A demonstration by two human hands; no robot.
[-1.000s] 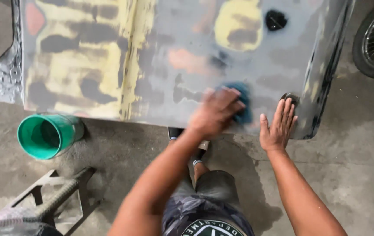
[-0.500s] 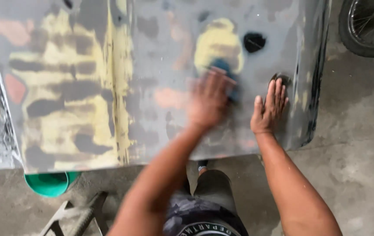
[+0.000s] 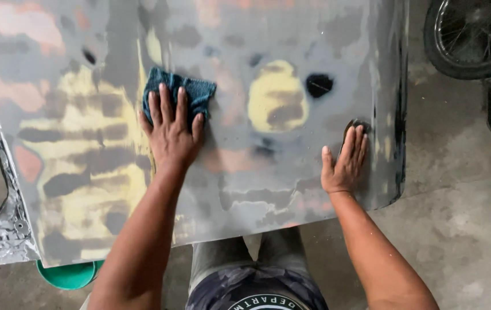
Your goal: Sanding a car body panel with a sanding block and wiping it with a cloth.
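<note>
A dark teal cloth point(image 3: 179, 95) against a grey car door panel point(image 3: 245, 51) mottled with pale yellow filler, salmon-pink patches and black spots; a green bucket point(image 3: 67, 275) on grey concrete floor point(image 3: 463, 229).

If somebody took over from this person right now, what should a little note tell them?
Left hand: pressed flat on a dark blue cloth, upper middle of the car panel.
Right hand: flat on the panel's right side, fingers at a small dark recess, holding nothing.
Panel: lies flat, grey with yellow and pink filler patches and a black spot.
Green bucket on the floor under the left edge; a wheel at top right.
Done and left: cannot tell; patches show everywhere.
</note>
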